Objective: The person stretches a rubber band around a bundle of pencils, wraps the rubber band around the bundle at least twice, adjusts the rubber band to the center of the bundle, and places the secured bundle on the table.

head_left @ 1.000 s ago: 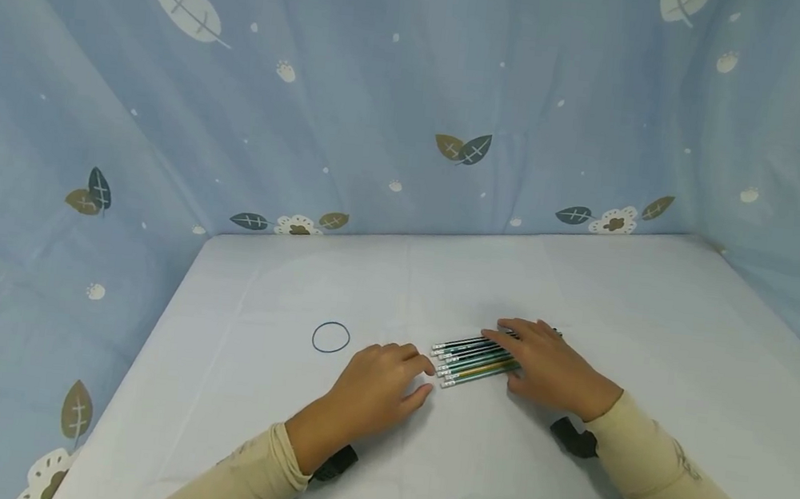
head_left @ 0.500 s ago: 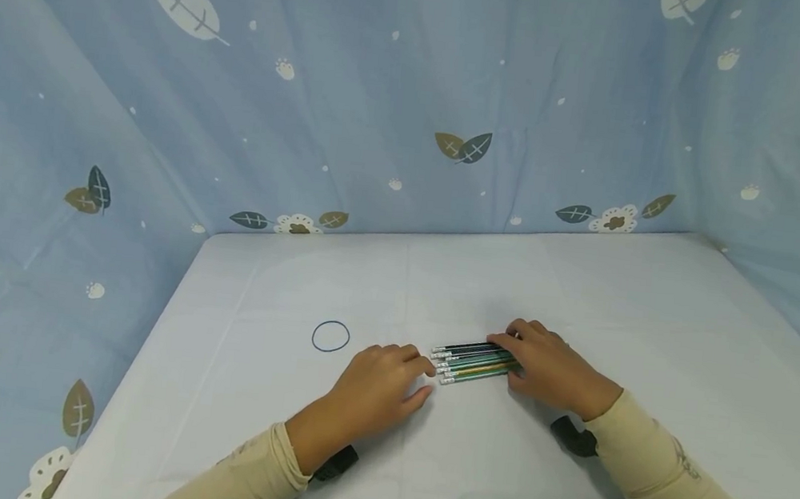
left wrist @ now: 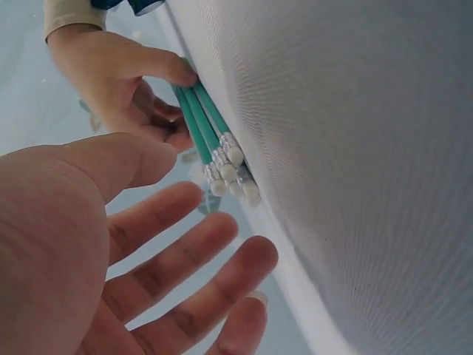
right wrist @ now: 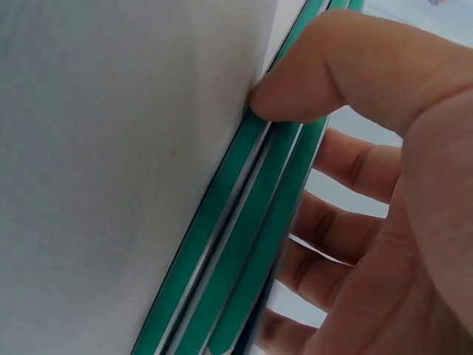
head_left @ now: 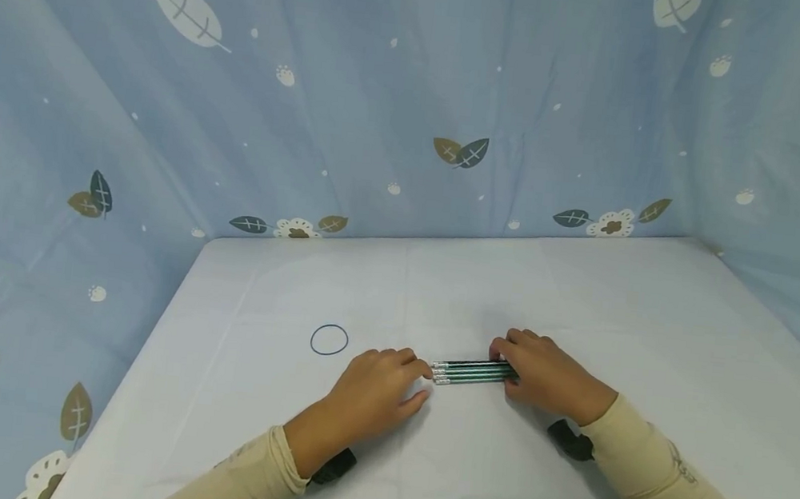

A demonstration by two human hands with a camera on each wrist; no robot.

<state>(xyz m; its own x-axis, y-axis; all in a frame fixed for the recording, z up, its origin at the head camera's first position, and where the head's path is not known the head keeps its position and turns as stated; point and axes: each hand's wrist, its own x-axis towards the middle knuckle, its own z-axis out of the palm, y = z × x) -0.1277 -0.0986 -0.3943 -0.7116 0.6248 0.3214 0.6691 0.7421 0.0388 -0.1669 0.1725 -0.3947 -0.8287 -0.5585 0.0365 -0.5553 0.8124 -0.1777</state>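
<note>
Several green and dark pencils (head_left: 471,373) lie bunched together on the white table, their white erasers (left wrist: 228,170) in metal ferrules toward the left hand. My right hand (head_left: 547,376) grips the bunch, thumb on the near side and fingers behind; in the right wrist view the thumb presses along the green pencils (right wrist: 244,229). My left hand (head_left: 375,388) is at the eraser ends with its fingers relaxed and spread, holding nothing; in the left wrist view its thumb and fingers lie just short of the erasers. A thin blue rubber band (head_left: 329,340) rests flat, left of the left hand.
A white cloth covers the table (head_left: 281,286). Blue leaf-patterned fabric (head_left: 399,105) hangs behind it and at both sides. A dark wrist device (head_left: 334,466) sits under the left wrist, another (head_left: 570,440) under the right.
The right hand has squeezed the spread pencils into a narrower bunch and its fingers have drawn in around them. The left hand and the rubber band have hardly moved.
</note>
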